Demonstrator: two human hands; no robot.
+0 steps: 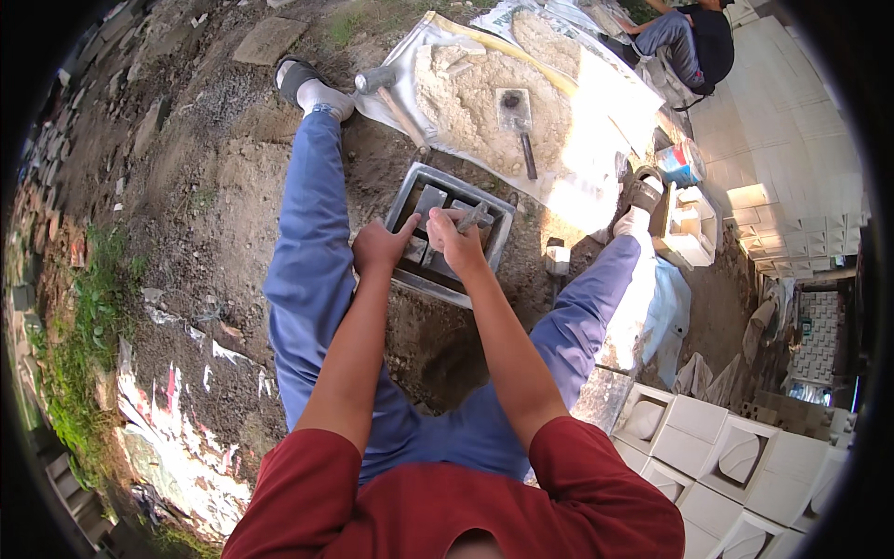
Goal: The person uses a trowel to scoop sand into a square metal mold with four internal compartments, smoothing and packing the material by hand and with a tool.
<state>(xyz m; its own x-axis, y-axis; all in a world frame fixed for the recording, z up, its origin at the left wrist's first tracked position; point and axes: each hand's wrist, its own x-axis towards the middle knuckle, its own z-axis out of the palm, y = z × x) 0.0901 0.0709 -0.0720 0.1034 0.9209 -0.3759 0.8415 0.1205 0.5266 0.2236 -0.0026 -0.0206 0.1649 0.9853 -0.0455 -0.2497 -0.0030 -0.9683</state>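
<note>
A rectangular grey metal mould (pixel 500 244) lies on the ground between my legs, with grey metal blocks (pixel 428 202) and dark gaps inside it. My left hand (pixel 377 247) is over its left rim, thumb and fingers bent inward beside a small grey piece (pixel 415 249); what they grip is partly hidden. My right hand (pixel 453 244) is above the middle of the mould, fingers curled round a short, dusty grey metal piece (pixel 476 217) that points toward the far right corner.
Beyond the mould, a sheet (pixel 372 110) bears pale powder (pixel 456 98), with a trowel (pixel 514 112) on it. A wooden-handled hammer (pixel 375 80) lies at its left edge. A small mallet (pixel 557 261), bucket (pixel 682 163) and white blocks (pixel 694 419) are on the right. Another person (pixel 708 47) sits far right.
</note>
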